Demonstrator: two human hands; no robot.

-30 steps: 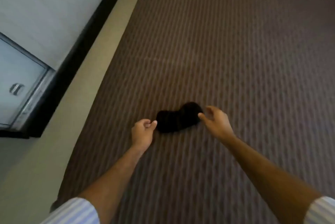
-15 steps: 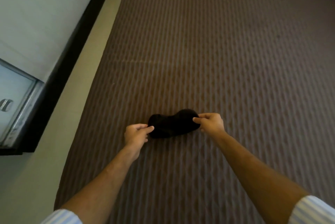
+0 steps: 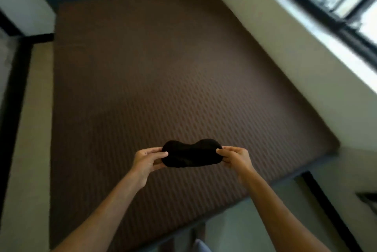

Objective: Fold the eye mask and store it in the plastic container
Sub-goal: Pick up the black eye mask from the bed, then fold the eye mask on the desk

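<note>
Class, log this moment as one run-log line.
stage: pre-fold | eye mask: unfolded, held over bed | left hand: pinching end | right hand: pinching end

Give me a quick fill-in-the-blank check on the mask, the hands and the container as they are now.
1. The eye mask is coloured ____.
2. The left hand and the right hand each pinch one ____ of the mask.
3. The mask is stretched out flat, not yet ____.
4. The plastic container is ____ in this view.

Missing words: black; end; folded; not visible

Brown ribbed bed (image 3: 155,80) between pale walls (image 3: 255,33); black-framed window (image 3: 336,3) upper right, bright with daylight; pale floor (image 3: 30,149) left.
</note>
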